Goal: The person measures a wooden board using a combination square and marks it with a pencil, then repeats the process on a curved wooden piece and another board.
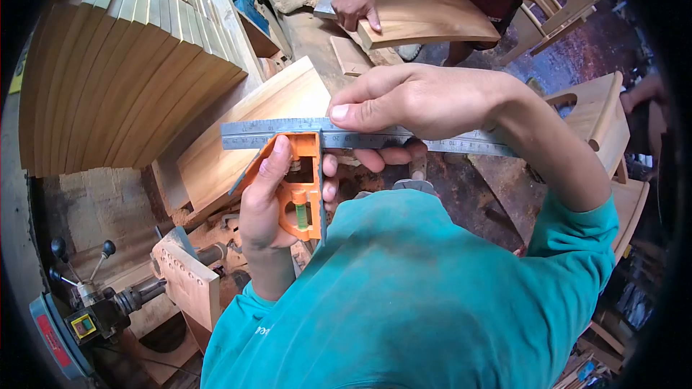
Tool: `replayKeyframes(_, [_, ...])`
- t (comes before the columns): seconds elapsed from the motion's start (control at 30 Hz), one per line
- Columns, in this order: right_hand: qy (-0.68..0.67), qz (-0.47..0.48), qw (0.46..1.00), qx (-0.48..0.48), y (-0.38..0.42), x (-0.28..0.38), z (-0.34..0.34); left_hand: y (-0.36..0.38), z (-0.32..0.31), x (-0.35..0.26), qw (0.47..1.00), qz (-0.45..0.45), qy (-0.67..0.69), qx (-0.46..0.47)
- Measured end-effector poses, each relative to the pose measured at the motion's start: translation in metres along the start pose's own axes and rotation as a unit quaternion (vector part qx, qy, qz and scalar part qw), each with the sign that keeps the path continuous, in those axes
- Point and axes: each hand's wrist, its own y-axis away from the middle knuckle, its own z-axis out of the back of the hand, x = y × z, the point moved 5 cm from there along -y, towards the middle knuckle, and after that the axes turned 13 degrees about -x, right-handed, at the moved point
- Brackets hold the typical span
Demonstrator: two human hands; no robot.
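Observation:
My left hand is wrapped round the orange head of a combination square, its thumb on the orange frame. A green level vial shows in the lower opening of the head. The steel ruler blade runs crosswise through the top of the head. My right hand pinches that blade to the right of the head, thumb on the upper face and fingers curled below. Part of the blade passes behind my right wrist. A pale wooden board lies under the blade's left end.
Several curved boards stand stacked at the upper left. A drill press with ball-tipped handles is at the lower left, near a drilled wood block. Across from me, a co-worker's hand rests on a wide board. Wooden chair parts stand at the right.

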Motion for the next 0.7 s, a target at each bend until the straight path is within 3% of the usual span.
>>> replayKeyframes(0.1, [0.030, 0.024, 0.998, 0.048, -0.008, -0.005, 0.000, 0.002, -0.002, 0.000, 1.000, 0.007, -0.002, 0.005])
replayKeyframes(0.17, [0.036, 0.042, 0.998, 0.033, -0.013, -0.006, -0.004, 0.002, -0.003, 0.001, 1.000, 0.007, -0.001, 0.005])
replayKeyframes(0.27, [0.109, 0.192, 0.974, -0.059, -0.019, -0.003, -0.004, 0.003, -0.001, 0.003, 1.000, -0.004, -0.019, -0.019])
replayKeyframes(0.3, [0.108, 0.192, 0.974, -0.058, -0.018, -0.002, -0.007, 0.002, 0.000, 0.004, 1.000, 0.001, -0.013, -0.027])
replayKeyframes(0.5, [0.160, 0.187, 0.964, -0.105, -0.012, 0.001, -0.007, 0.000, 0.002, 0.003, 1.000, 0.007, -0.015, -0.023])
replayKeyframes(0.57, [0.098, 0.117, 0.988, -0.036, -0.013, -0.004, -0.006, 0.000, 0.002, 0.002, 1.000, 0.007, -0.014, -0.017])
replayKeyframes(0.6, [0.098, 0.117, 0.988, -0.036, -0.010, -0.001, -0.003, 0.000, 0.001, 0.002, 1.000, 0.018, -0.016, -0.015])
replayKeyframes(0.67, [0.033, -0.007, 0.999, -0.017, -0.004, -0.003, 0.002, -0.001, 0.002, 0.003, 0.999, 0.030, -0.018, -0.013])
replayKeyframes(0.7, [0.031, -0.008, 0.999, -0.018, -0.006, -0.006, 0.002, -0.002, 0.002, 0.004, 0.999, 0.037, -0.001, 0.002])
